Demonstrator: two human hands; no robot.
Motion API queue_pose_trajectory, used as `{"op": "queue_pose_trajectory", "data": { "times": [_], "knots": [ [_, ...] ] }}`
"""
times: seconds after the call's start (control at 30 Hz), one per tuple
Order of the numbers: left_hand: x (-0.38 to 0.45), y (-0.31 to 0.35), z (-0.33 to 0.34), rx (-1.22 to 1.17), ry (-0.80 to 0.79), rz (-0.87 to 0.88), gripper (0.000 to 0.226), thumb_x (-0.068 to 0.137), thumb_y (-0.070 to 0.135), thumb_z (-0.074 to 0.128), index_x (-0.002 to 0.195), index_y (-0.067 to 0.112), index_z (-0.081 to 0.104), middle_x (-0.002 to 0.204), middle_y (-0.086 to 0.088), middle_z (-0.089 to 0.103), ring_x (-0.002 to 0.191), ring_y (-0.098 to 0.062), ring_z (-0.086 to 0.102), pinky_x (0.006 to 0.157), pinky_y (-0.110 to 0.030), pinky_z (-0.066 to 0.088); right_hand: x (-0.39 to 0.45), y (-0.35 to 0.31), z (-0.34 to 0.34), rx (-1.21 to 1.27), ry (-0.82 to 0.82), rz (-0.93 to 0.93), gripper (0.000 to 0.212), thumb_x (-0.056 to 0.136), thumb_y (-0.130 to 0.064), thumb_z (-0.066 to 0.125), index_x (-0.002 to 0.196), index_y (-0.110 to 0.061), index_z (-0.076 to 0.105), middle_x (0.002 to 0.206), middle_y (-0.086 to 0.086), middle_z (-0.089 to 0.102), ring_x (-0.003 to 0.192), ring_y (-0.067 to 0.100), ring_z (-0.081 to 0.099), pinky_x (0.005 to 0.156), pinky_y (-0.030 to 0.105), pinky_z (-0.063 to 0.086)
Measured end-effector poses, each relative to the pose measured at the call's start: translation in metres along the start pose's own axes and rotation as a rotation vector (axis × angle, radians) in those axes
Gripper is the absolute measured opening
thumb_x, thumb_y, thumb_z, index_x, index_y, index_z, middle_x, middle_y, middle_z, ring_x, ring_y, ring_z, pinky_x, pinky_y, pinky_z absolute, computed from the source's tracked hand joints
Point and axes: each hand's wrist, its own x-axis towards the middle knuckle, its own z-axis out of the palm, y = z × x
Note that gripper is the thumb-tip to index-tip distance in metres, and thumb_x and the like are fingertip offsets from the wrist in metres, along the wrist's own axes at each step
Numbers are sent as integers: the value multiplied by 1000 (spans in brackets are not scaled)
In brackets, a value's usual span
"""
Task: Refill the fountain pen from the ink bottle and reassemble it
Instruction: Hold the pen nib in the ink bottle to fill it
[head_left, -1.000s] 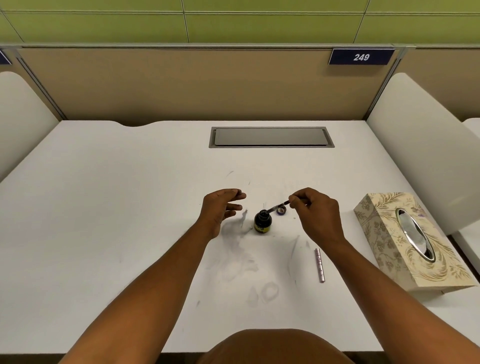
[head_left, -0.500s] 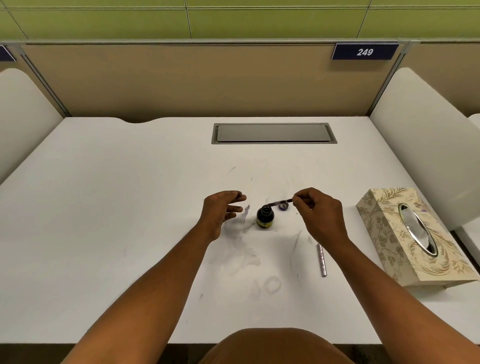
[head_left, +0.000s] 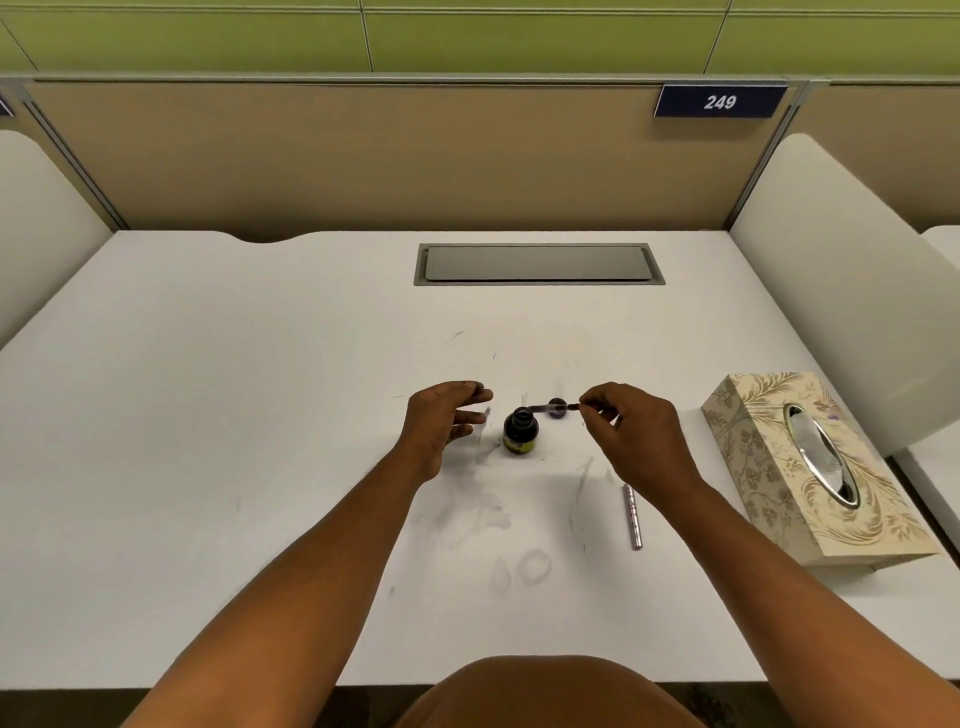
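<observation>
A small dark ink bottle with a yellow label stands uncapped on the white desk. Its dark cap lies just behind it to the right. My right hand pinches the thin pen section by its rear end, holding it nearly level with its tip over the bottle's mouth. My left hand hovers left of the bottle, fingers spread, holding nothing. The silver pen barrel lies on the desk below my right wrist.
A patterned tissue box sits at the right. A grey cable hatch is set in the desk's far middle. Faint ink smudges mark the surface near me. White side dividers and a beige back panel enclose the desk.
My right hand has lifted the pen section from a downward tilt into the bottle to almost level, its tip now at the bottle's mouth. The left hand has stayed in place.
</observation>
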Motion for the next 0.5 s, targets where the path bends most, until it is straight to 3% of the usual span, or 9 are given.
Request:
{"op": "queue_pose_trajectory", "data": {
  "times": [0.17,0.23,0.33,0.43,0.5],
  "knots": [
    [-3,-1,3,-7,-25,-3,15,97,18,58,97,13,72,94,-1,78,64,-12,68,61,-22,49,-11,8,5,-96,-71,-89,11,88,-11,66,96,-15,70,85,-5,68,76,15,63,72,34,53],
    [-5,-2,2,-5,-33,-15,16,97,17,57,97,12,72,91,-4,78,64,-14,66,59,-22,49,-16,10,1,-73,-50,-54,11,87,-9,67,94,-16,70,82,-7,67,74,8,62,71,28,52],
    [-8,-6,1,21,-92,-66,18,97,16,57,98,7,72,87,-9,76,61,-15,64,58,-22,50,-21,7,-6,101,10,144,9,88,-12,68,91,-19,72,77,-15,66,73,-2,60,66,9,44],
    [-16,-11,8,130,-232,-141,19,96,19,58,100,7,72,92,-9,77,64,-15,66,61,-24,50,-23,5,-4,317,75,371,6,86,-17,70,89,-21,74,81,-14,72,75,-4,63,67,11,46],
    [-21,-15,18,192,-305,-157,20,96,21,59,101,8,73,97,-9,77,67,-14,66,61,-23,50,-22,5,-1,508,113,503,4,85,-16,73,88,-18,74,80,-6,73,73,3,64,68,22,49]
  ]
}}
